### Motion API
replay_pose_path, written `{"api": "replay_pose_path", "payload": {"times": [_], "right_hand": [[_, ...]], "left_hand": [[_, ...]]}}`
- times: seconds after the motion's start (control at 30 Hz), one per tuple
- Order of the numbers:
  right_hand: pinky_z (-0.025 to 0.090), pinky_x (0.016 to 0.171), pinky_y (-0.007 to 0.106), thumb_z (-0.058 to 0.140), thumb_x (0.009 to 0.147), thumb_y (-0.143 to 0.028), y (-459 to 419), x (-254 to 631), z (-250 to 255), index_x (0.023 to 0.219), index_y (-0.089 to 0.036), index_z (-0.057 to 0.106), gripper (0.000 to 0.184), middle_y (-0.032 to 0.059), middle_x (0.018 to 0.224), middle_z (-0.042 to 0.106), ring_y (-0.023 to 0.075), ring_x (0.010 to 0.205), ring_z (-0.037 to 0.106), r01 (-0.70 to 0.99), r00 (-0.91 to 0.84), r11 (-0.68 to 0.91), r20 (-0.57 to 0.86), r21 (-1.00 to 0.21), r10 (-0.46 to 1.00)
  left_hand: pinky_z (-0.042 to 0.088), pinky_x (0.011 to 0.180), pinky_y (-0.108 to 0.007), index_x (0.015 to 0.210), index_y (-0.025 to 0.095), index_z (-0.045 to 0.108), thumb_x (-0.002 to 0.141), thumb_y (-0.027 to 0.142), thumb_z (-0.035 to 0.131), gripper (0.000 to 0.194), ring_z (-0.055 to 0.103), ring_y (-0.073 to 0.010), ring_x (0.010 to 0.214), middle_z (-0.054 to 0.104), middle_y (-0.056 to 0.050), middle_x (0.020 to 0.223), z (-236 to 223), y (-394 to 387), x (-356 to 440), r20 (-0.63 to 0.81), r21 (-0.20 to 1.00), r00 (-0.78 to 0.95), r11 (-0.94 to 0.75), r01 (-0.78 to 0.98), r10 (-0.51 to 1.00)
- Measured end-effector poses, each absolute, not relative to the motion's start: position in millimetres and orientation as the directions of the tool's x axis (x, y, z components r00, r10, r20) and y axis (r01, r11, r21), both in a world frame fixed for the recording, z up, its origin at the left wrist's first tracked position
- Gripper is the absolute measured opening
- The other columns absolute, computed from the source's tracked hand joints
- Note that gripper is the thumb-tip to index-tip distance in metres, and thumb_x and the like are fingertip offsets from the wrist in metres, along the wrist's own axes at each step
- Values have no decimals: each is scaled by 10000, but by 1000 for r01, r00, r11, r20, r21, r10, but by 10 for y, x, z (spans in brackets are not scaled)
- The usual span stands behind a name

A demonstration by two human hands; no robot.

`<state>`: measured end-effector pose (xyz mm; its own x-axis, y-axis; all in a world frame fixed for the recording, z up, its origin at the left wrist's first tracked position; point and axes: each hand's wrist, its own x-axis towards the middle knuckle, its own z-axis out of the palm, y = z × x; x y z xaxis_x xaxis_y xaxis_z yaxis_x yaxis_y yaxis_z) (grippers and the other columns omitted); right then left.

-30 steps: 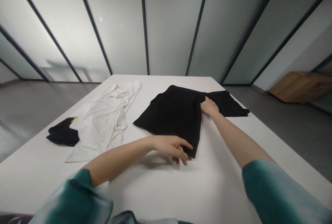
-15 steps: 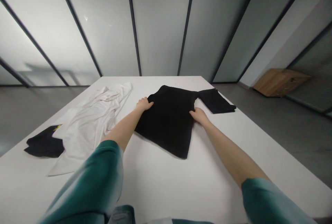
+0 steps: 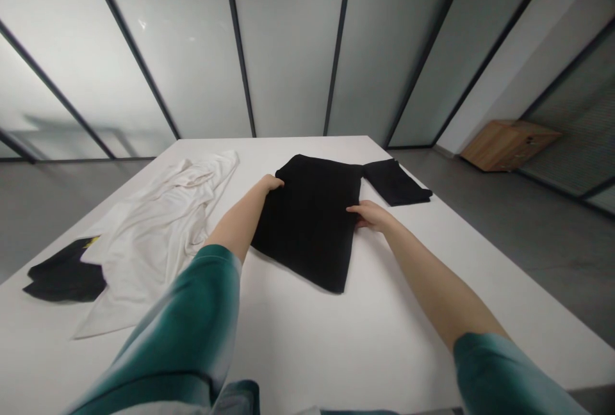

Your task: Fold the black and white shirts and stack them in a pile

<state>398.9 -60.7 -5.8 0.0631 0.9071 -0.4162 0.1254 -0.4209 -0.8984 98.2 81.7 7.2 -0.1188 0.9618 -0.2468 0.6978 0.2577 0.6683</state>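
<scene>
Across white worktop [image 3: 307, 351], seemingly straightening black cloth [image 3: 310, 229], with left fingers [image 3: 273, 182] closed on edge at ten o'clock, right fingers [image 3: 361, 208] loosely pinching at three; calling for even tension.

Beyond the far edge of your white table [image 3: 298, 351] stands a wall of frosted panels [image 3: 288, 43], split by dark frames [image 3: 239, 50]. Light glows through brightest on the left and dims to the right. Grey floor [image 3: 542, 223] shows on both sides. At far right, you see a pale pillar [image 3: 509, 63] and a wooden cabinet [image 3: 504, 144].
</scene>
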Motion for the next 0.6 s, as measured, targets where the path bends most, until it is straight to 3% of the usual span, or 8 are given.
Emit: {"api": "replay_pose_path", "payload": {"times": [0.13, 0.27, 0.47, 0.6], "right_hand": [[559, 573, 275, 647, 747, -92, -573, 4027, -83, 811, -165, 638, 97, 56, 729, 712, 181, 653, 667, 32, 58, -386, -384, -922, 921], [538, 659, 284, 619, 687, -86, -546, 4036, -98, 802, -198, 623, 160, 31, 794, 730, 180, 720, 672, -73, 97, -278, -284, -958, 954], [526, 764, 308, 649, 649, -175, -537, 4033, 64, 765, -215, 603, 131, 31, 821, 716, 210, 840, 673, -100, 91, -38, -47, -994, 995], [550, 783, 347, 569, 811, -393, -481, 4031, 328, 874, -227, 614, 182, 69, 904, 719, 248, 944, 673, -38, 126, 101, 96, -994, 987]], "left_hand": [[608, 711, -389, 1010, 120, 692, 744, 211, 634, 287, 737, -300, 867, 760, -133, 856, 131, 741, 875, -386, 787, -42, 353, 505, 921], [620, 764, -374, 846, 149, 692, 674, 109, 633, 186, 739, -281, 873, 752, -103, 763, 180, 643, 715, -432, 885, 79, 406, 229, 898], [612, 807, -329, 756, 142, 682, 618, 72, 676, 155, 736, -248, 853, 744, -78, 742, 404, 434, 480, -221, 968, 144, 235, -85, 965], [612, 796, -323, 739, 130, 661, 649, 140, 708, 102, 727, -235, 823, 731, -79, 745, 755, 351, 375, -108, 979, 111, 125, -160, 988]]}}
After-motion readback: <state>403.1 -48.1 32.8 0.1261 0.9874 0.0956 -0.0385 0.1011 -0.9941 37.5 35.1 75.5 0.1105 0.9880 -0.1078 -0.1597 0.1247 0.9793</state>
